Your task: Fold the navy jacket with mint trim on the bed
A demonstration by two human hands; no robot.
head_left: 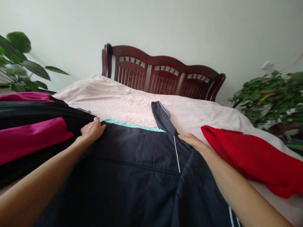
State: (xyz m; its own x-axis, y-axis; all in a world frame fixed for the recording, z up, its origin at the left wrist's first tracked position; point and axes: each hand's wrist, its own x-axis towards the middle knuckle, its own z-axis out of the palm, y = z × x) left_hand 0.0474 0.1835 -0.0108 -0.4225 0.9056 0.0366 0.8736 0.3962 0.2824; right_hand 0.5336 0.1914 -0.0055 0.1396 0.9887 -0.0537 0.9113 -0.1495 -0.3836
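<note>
A dark navy jacket (132,186) with white piping lies spread before me, its light teal edge showing along the far side. My left hand (92,130) is closed on the jacket's far left corner. At the far right, my right hand (190,139) pinches the fabric beside a sleeve (162,115) that points away over the sheet. A fold of the jacket runs down below my right hand. The near part of the garment extends out of the frame.
Black and magenta clothes (33,138) lie at the left. A folded red garment (255,157) rests at the right on the pale pink sheet (123,108). Beyond stands a dark wooden slatted backrest (163,74). Leafy plants (272,97) flank both sides.
</note>
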